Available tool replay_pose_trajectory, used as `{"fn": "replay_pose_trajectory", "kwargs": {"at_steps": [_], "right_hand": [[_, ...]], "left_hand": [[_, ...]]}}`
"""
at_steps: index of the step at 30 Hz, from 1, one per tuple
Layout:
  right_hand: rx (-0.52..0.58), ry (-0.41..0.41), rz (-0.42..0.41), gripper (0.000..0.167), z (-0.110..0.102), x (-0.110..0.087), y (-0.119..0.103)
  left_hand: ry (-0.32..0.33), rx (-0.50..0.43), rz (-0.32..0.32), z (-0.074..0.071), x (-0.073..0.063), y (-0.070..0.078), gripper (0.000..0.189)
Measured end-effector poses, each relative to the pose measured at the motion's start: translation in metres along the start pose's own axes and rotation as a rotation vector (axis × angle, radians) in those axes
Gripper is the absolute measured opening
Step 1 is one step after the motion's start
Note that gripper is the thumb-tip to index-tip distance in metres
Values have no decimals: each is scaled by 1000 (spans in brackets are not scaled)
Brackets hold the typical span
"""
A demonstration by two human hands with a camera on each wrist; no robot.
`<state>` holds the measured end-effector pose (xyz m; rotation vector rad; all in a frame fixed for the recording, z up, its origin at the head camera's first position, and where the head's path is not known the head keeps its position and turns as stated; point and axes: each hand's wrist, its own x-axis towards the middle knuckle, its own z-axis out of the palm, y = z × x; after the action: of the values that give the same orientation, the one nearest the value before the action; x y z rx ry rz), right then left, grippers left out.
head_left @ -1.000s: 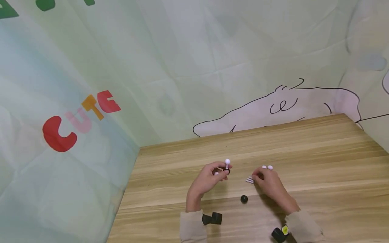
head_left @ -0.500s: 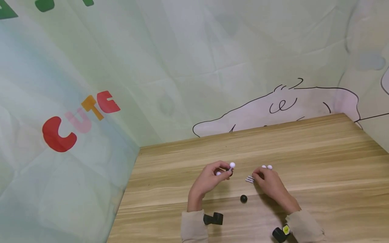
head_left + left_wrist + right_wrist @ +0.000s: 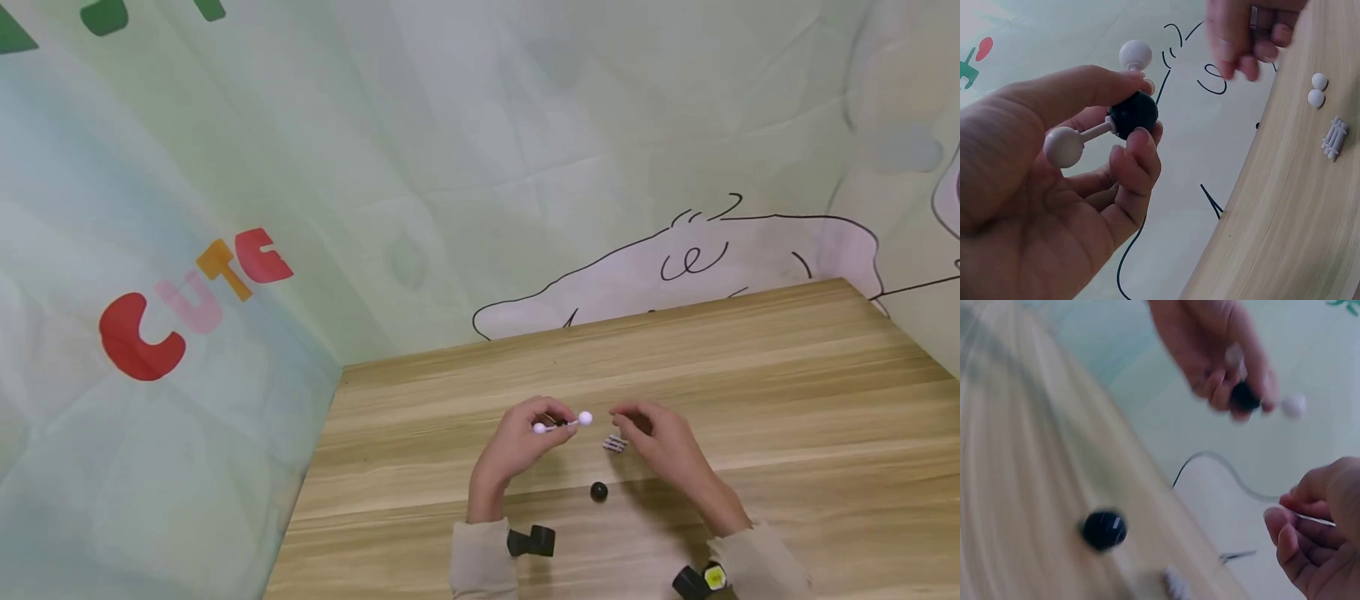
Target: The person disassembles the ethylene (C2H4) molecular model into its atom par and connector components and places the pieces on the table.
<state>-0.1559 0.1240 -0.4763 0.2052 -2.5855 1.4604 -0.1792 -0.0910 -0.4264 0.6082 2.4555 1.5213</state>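
Note:
My left hand [image 3: 521,437] pinches a ball-and-stick molecular model by its black ball [image 3: 1135,116]. A white ball [image 3: 1064,147] joins it by a short pale rod, and another white ball [image 3: 1135,55] sticks out past the fingers. Opposite, my right hand [image 3: 663,437] is raised over the table, thumb and fingertips together on a thin pale connector rod [image 3: 1315,519], blurred and partly hidden. Below its fingertips lies a small bunch of connector rods [image 3: 615,444]. Two loose white balls [image 3: 1317,89] rest near the rods; the right hand hides them in the head view.
A loose black ball [image 3: 598,492] lies on the wooden table [image 3: 420,467] between the forearms. Printed cloth walls [image 3: 420,208] stand behind and left of the table. Each wrist carries a black camera [image 3: 532,542].
My left hand has turned the model, so its upright white ball now points right. My right hand has lifted from the rods and come left toward the model.

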Motion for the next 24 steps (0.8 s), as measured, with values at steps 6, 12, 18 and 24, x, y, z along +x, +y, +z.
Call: {"fn": "replay_pose_trajectory", "kwargs": {"at_steps": [6, 12, 18, 24], "right_hand": [[182, -46, -54, 21, -4, -6, -27], [180, -45, -125, 17, 0, -7, -33], [165, -34, -177, 21, 3, -8, -31], [168, -42, -205, 17, 4, -8, -29]], "left_hand": [[19, 107, 49, 4, 0, 4, 8], [2, 136, 74, 5, -2, 5, 6], [-18, 121, 73, 4, -2, 6, 6], [-46, 145, 83, 3, -3, 6, 4]]}}
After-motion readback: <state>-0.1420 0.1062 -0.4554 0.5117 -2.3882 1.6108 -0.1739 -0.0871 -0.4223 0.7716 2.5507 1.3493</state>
